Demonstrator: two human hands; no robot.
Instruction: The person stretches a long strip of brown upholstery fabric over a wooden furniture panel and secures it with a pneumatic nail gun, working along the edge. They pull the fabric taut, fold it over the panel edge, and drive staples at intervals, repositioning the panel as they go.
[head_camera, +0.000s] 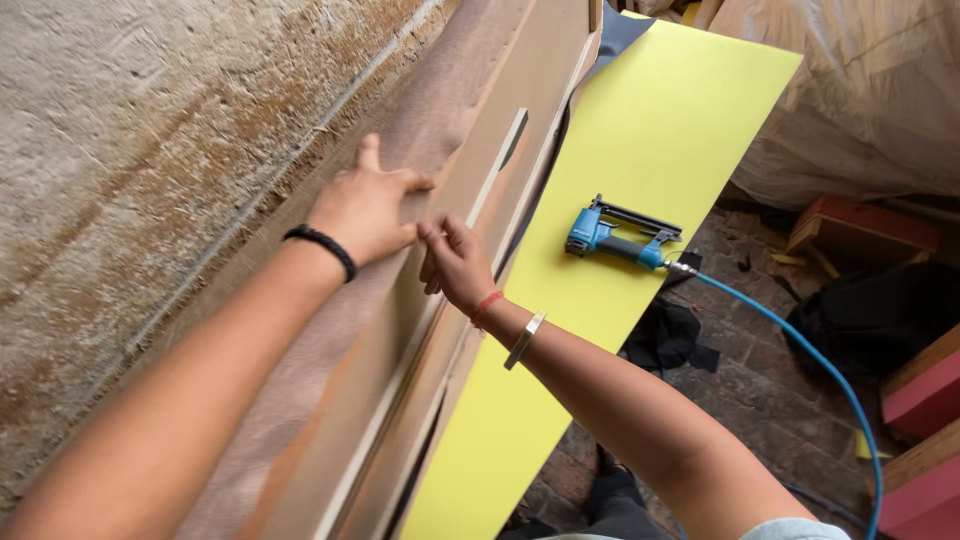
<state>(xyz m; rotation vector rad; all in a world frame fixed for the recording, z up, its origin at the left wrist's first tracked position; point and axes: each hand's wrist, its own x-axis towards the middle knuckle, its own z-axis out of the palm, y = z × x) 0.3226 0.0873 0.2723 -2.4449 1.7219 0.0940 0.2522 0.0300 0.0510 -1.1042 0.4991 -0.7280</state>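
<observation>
My left hand (365, 208), a black band on its wrist, pinches the brown fabric (440, 110) stretched over a long wooden frame (520, 60) that leans beside a rough wall. My right hand (455, 262), with a red thread and a metal bangle on the wrist, grips the same fabric edge right next to the left hand. A blue pneumatic staple gun (620, 238) lies untouched on the yellow foam sheet (640, 130) to the right of the hands, its blue air hose (800, 350) trailing down to the floor.
A rough plaster wall (150, 150) fills the left. At right, a brick floor (750, 370) holds black cloth scraps (668, 335), red and wood furniture pieces (925, 400) and a plastic-covered bulk (860, 90).
</observation>
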